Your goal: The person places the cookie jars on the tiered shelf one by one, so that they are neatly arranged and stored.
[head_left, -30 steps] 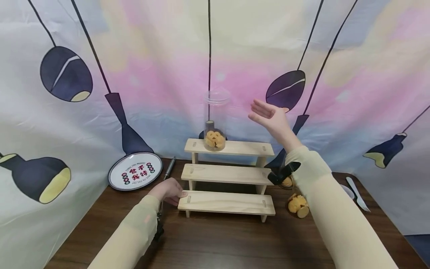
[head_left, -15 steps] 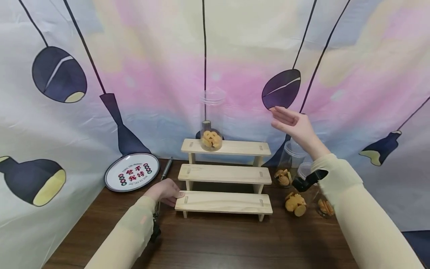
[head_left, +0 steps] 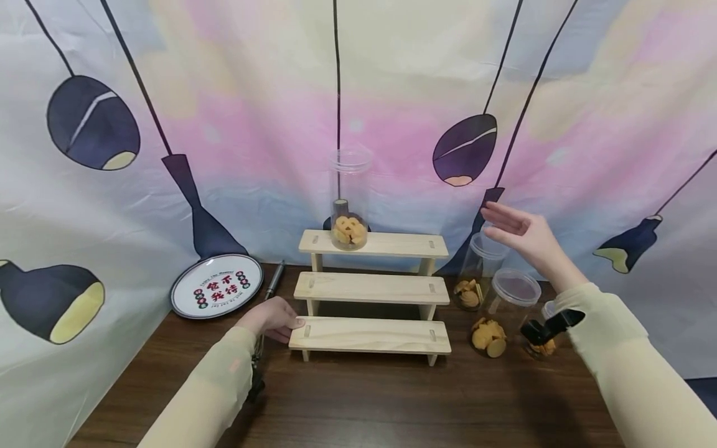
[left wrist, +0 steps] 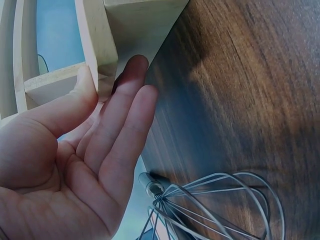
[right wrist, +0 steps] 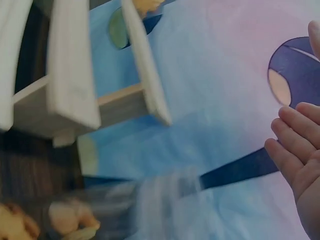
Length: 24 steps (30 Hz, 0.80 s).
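Observation:
A three-tiered light wooden display stand (head_left: 371, 334) stands at the middle of the table. My left hand (head_left: 271, 317) grips the left end of its lowest tier, thumb on top and fingers underneath, as the left wrist view shows. On the top tier, toward the left, stands a tall clear jar (head_left: 350, 193) with ring-shaped cookies at its bottom. My right hand (head_left: 529, 239) is raised with straight fingers, holding nothing, over several clear cookie jars to the right of the stand. The nearer large jar (head_left: 506, 311) and the back jar (head_left: 482, 264) both contain cookies.
A smaller jar (head_left: 542, 346) is partly hidden behind the right wrist strap. At the left, a white plate (head_left: 186, 283) with red characters leans against the printed cloth. A wire whisk (left wrist: 220, 190) lies by my left hand.
My right hand has moved right and down, away from the top-tier jar toward the jars on the right, which now show more. My left hand keeps its grip on the stand.

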Tool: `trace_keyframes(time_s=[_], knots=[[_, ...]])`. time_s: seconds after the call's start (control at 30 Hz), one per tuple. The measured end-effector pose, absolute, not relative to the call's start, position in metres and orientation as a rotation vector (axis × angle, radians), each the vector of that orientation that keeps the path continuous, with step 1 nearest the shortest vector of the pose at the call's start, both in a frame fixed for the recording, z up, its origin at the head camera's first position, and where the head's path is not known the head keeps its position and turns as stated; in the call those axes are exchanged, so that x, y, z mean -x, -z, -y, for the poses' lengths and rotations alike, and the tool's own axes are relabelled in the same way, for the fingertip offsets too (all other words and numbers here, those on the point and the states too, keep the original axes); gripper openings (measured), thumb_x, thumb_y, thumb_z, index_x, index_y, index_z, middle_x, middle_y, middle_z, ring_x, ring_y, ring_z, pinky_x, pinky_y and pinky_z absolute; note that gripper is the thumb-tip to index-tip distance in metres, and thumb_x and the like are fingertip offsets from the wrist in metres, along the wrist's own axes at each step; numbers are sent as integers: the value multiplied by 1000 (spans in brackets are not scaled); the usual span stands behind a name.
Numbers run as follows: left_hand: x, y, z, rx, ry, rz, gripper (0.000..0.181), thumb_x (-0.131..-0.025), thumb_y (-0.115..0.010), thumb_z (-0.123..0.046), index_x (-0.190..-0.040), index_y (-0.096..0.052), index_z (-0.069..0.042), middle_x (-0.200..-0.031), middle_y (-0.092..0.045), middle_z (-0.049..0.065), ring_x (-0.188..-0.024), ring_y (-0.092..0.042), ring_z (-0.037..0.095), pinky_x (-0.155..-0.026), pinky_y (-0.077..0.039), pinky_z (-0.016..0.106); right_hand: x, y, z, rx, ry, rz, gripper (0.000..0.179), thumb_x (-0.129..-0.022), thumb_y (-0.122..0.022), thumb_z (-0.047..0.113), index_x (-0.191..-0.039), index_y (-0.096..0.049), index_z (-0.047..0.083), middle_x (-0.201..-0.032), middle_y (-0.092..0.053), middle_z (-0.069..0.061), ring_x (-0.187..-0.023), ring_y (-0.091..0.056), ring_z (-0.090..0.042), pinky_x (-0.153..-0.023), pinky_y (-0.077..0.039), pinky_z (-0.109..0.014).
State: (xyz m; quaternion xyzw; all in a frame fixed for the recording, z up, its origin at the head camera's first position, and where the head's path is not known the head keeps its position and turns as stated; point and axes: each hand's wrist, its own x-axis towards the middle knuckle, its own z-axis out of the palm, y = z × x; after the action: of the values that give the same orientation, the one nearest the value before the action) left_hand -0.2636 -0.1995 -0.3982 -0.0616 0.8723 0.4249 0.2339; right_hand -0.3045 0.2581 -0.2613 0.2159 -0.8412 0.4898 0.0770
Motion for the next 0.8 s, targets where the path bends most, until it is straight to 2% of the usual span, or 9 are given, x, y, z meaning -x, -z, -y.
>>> trace_keyframes(time_s=[0.13, 0.3, 0.6, 0.8], knots=[[262, 399, 198, 170, -1173, -2390, 27, -93, -61, -9, -106, -62, 14, -86, -70, 18, -77, -68, 23, -72, -59, 39, 293, 272, -271, -639, -1433, 2525, 57, -93, -62, 17, -145, -39, 10, -138, -53, -1, -108, -54, 9, -86, -47, -9], [261, 397, 199, 164, -1158, -2409, 25, -92, -61, -8, -103, -63, 14, -83, -70, 16, -75, -67, 22, -72, -59, 39, 282, 284, -287, -628, -1498, 2496, 54, -94, -60, 13, -145, -40, 13, -136, -54, 8, -111, -54, 8, -87, -46, -8], [261, 397, 200, 148, -1171, -2392, 28, -93, -61, -9, -106, -62, 16, -86, -70, 20, -77, -68, 24, -73, -59, 40, 271, 307, -307, -641, -1550, 2469, 52, -95, -56, 7, -145, -39, 8, -137, -52, 12, -117, -50, 8, -88, -45, -8], [261, 397, 199, 131, -1182, -2383, 27, -93, -59, -8, -105, -62, 16, -86, -70, 21, -76, -68, 23, -73, -59, 40, 266, 322, -318, -687, -1617, 2431, 53, -94, -55, 0, -144, -36, -1, -135, -53, 14, -117, -50, 8, -87, -46, -8]])
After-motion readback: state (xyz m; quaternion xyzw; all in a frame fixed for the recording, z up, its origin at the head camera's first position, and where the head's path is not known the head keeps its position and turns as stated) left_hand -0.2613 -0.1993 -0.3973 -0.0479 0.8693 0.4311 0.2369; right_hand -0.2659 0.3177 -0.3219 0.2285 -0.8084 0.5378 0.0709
